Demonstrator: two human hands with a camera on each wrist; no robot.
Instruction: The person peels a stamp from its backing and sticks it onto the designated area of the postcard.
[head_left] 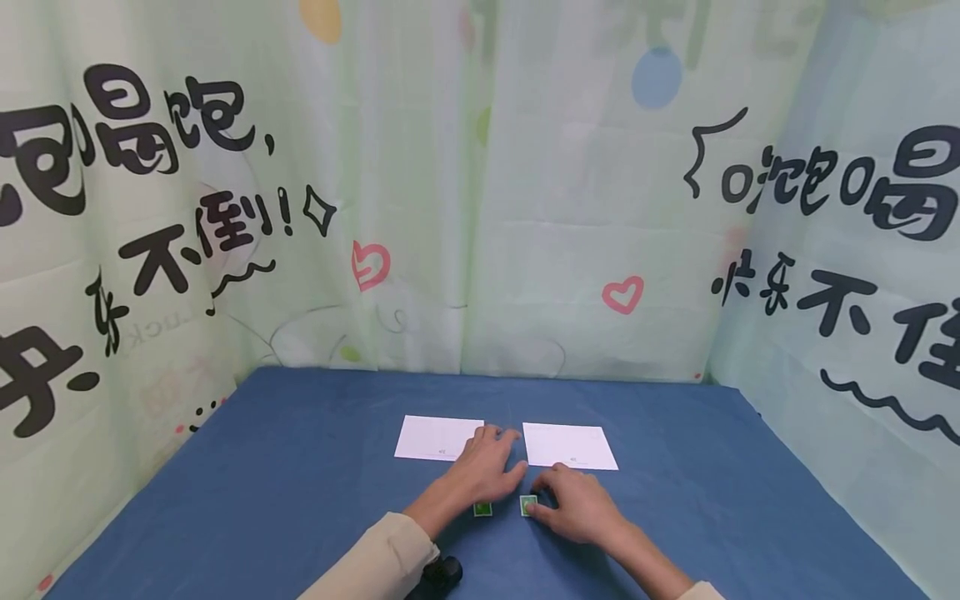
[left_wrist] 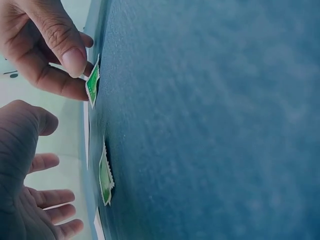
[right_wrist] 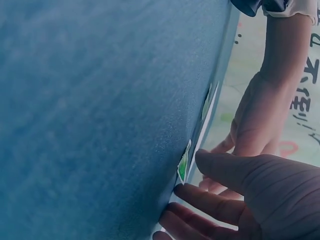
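Two small green stamps with white perforated edges lie on the blue tabletop: the right stamp (head_left: 528, 506) and the left stamp (head_left: 483, 509). My right hand (head_left: 581, 504) is at the right stamp (left_wrist: 93, 85), with the index fingertip at its edge and the thumb over it. The right wrist view shows a gap between thumb and stamp (right_wrist: 184, 163). Beyond the left stamp, my left hand (head_left: 487, 467) hovers with fingers spread and nothing held. It partly covers the right end of the left white card (head_left: 431, 437); the right white card (head_left: 570, 446) lies beyond my right hand.
A blue cloth (head_left: 300, 492) covers the table. Printed curtains (head_left: 540, 208) stand behind it and along both sides. Near the left sleeve (head_left: 382, 558) is a black object (head_left: 442, 575), partly hidden by it.
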